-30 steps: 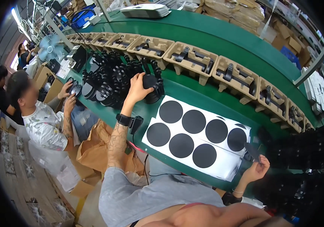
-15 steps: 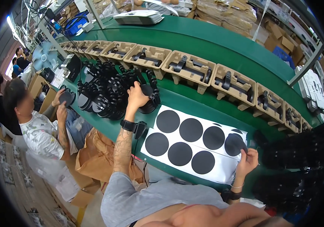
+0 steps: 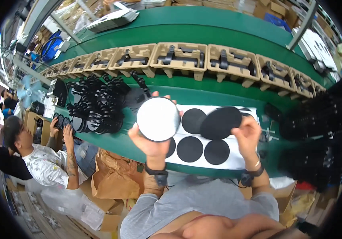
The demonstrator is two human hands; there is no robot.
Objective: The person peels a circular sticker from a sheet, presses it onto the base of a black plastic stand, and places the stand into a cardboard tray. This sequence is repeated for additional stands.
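Note:
My left hand (image 3: 149, 141) holds up a round disc part (image 3: 157, 118) with a pale flat face and a black rim, lifted over the green bench. My right hand (image 3: 248, 133) grips a thin black round pad (image 3: 220, 122) by its edge, just right of the disc. Below both lies a white sheet (image 3: 234, 159) carrying several more black round pads (image 3: 189, 149). A black stem sticks up behind the disc.
A heap of black round parts (image 3: 97, 105) sits left of my hands. Tan pulp trays (image 3: 179, 59) with black pieces line the green conveyor (image 3: 203, 28). Black stacks (image 3: 318, 131) stand at right. A person in a white shirt (image 3: 43, 167) works at left, beside a brown paper bag (image 3: 115, 179).
My left hand has lifted a disc part out of the black heap toward me. My right hand has peeled a black pad off the sheet's right side and raised it beside the disc.

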